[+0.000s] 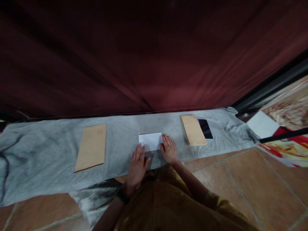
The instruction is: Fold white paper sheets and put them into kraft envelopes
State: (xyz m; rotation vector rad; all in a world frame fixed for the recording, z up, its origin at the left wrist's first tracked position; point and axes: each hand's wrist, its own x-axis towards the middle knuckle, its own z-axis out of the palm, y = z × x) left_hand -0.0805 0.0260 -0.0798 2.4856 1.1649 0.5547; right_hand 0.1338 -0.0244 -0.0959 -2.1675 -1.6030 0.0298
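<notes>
A white sheet of paper (150, 141), apparently folded, lies on the grey cloth right in front of me. My left hand (137, 163) rests with its fingers stretched out, the tips at the paper's lower left corner and the thumb out to the side. On the other side, my right hand (169, 150) lies flat, its fingers at the paper's right edge. Neither hand is wrapped round anything. Farther left is a brown envelope (92, 146) with a faint red mark near its top. Right of my right hand lies a stack of brown envelopes (193, 130).
A dark-screened phone (205, 129) lies beside the envelope stack. The grey cloth (53, 144) covers a long narrow surface, backed by a dark red curtain (154, 64). At right are a dark bar (284, 135) and colourful printed sheets (288, 150) above the tiled floor (228, 179).
</notes>
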